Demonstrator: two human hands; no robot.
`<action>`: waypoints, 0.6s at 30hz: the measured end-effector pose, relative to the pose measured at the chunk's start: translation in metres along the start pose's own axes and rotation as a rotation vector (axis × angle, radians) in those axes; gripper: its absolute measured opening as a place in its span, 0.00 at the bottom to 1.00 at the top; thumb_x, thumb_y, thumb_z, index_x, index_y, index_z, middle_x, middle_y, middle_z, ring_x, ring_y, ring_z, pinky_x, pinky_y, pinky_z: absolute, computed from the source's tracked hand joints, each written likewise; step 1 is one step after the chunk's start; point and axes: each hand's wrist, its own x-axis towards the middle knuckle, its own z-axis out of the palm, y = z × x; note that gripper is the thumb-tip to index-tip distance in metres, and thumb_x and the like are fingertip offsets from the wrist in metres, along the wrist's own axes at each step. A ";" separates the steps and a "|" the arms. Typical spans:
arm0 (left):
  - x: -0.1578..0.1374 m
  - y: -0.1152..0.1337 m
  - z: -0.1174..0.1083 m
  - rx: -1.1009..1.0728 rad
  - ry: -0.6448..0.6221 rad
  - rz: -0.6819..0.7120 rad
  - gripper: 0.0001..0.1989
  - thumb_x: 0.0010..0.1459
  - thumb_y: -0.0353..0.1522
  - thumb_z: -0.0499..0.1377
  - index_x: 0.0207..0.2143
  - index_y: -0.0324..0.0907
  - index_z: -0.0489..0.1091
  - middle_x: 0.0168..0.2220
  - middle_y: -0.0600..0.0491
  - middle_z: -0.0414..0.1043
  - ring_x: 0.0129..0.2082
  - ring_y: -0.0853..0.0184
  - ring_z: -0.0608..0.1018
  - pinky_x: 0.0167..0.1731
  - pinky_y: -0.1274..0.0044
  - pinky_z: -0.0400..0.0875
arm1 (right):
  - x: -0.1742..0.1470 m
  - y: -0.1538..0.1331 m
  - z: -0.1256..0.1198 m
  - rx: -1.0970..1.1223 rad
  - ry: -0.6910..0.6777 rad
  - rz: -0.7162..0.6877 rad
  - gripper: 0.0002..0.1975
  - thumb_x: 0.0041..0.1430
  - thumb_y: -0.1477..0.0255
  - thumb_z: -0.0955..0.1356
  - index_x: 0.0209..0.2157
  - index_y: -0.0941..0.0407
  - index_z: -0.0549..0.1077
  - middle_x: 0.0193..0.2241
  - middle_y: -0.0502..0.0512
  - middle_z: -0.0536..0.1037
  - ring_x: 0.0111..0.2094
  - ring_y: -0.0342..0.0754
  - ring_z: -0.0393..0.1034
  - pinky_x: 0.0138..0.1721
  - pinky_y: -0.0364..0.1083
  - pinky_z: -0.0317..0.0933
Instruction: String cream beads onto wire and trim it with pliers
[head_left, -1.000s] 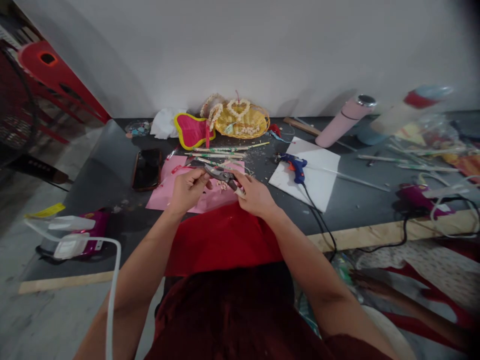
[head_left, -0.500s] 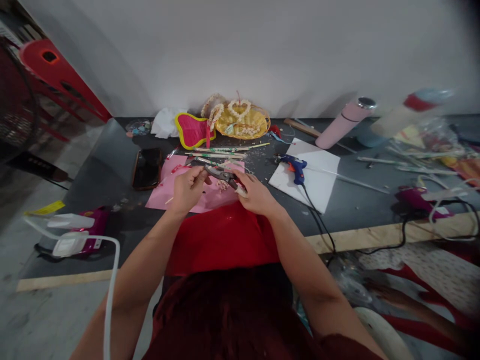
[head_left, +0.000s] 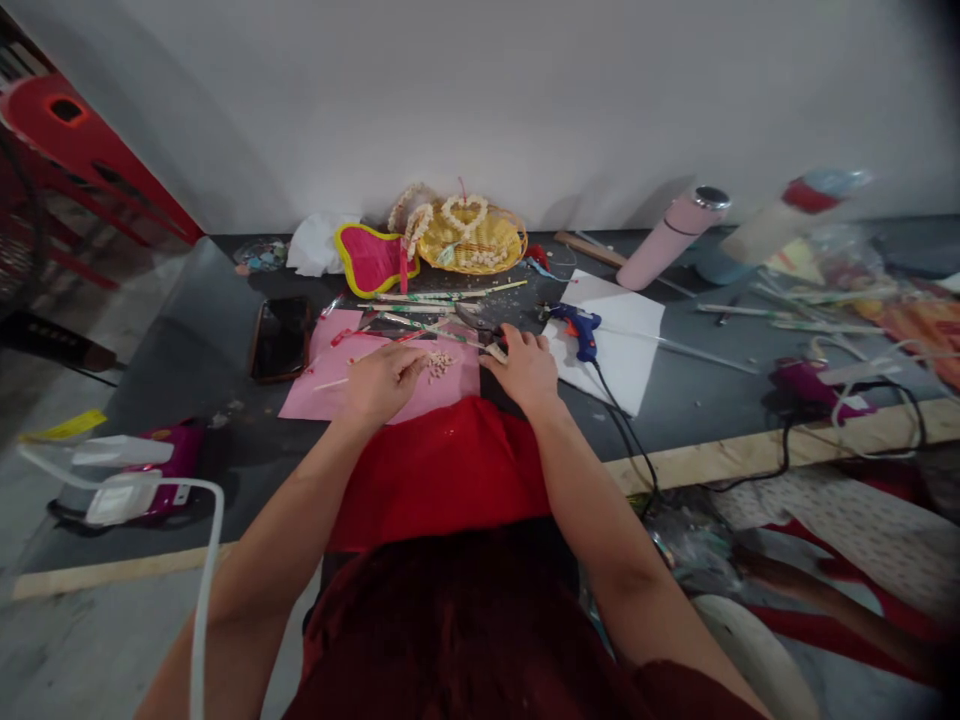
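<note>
The left hand (head_left: 382, 382) pinches a thin stick (head_left: 331, 384) over pink paper (head_left: 309, 400); the right hand (head_left: 526, 370) covers cutters (head_left: 471, 318) — I can't tell how tightly. Little bits (head_left: 439, 368) sit piled — some stick's left.

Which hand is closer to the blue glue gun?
Right. The right hand is a little to the left of the blue glue gun; the left hand is farther left, at the pink sheet.
</note>
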 end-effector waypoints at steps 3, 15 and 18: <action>0.000 -0.003 0.005 -0.017 -0.033 0.055 0.12 0.61 0.36 0.53 0.39 0.45 0.76 0.37 0.50 0.78 0.37 0.64 0.77 0.36 0.76 0.68 | -0.004 -0.008 -0.004 0.042 0.102 -0.058 0.23 0.58 0.61 0.66 0.53 0.55 0.67 0.52 0.65 0.68 0.53 0.63 0.58 0.48 0.62 0.58; -0.004 0.003 0.012 0.107 -0.059 0.179 0.11 0.62 0.36 0.53 0.39 0.43 0.74 0.33 0.51 0.77 0.31 0.66 0.76 0.33 0.75 0.68 | -0.022 -0.042 0.006 0.831 -0.316 -0.295 0.21 0.67 0.57 0.53 0.29 0.55 0.64 0.22 0.48 0.68 0.24 0.42 0.62 0.27 0.42 0.54; -0.005 0.002 0.014 0.125 -0.075 0.178 0.11 0.62 0.36 0.52 0.39 0.44 0.73 0.33 0.52 0.77 0.32 0.65 0.77 0.33 0.75 0.68 | -0.020 -0.038 0.009 0.914 -0.400 -0.277 0.22 0.66 0.54 0.54 0.29 0.55 0.66 0.22 0.48 0.68 0.23 0.41 0.60 0.26 0.41 0.53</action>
